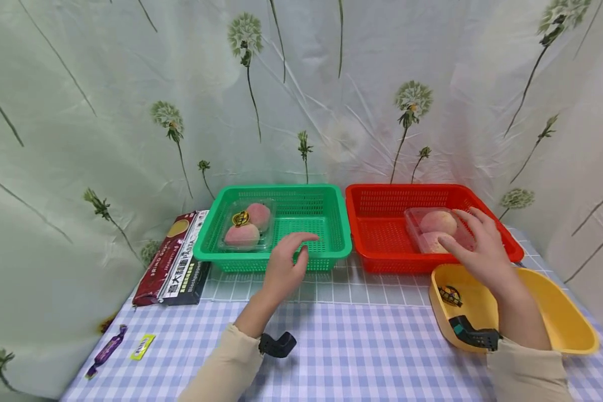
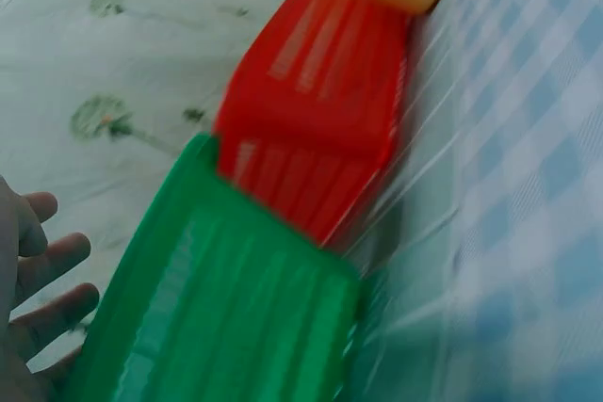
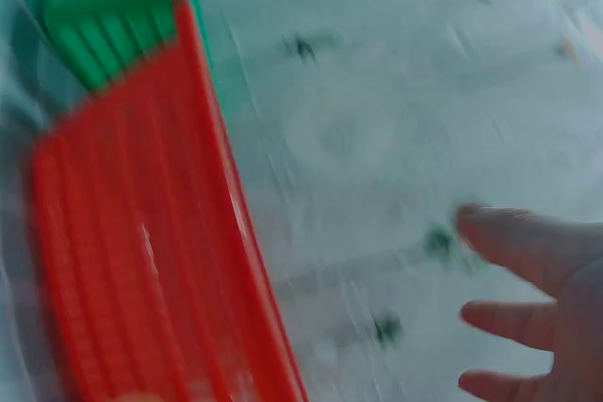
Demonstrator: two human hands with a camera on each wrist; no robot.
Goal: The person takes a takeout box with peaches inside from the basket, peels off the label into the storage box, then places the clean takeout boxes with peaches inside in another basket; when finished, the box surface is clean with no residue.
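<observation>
My left hand (image 1: 287, 261) hovers over the front rim of the green basket (image 1: 301, 255), its fingers loosely bent with nothing between them. In that basket's left part lies a clear plastic box of peaches (image 1: 243, 237) with a round black and yellow label. Above the front right of the red basket (image 1: 382, 259) is my right hand (image 1: 482, 245), fingers spread and holding nothing. Just behind it, partly covered by the fingers, a second clear box of peaches (image 1: 436, 222) sits in the red basket. Both wrist views show spread fingers near the basket walls, somewhat blurred.
A yellow bin (image 1: 558, 301) stands under my right forearm, with a round black label (image 1: 450, 296) inside. At left lie a dark red pasta pack (image 1: 167, 254) and a black pack (image 1: 187, 282). A purple wrapped candy (image 1: 106, 352) and a yellow one (image 1: 143, 347) rest on the checked cloth.
</observation>
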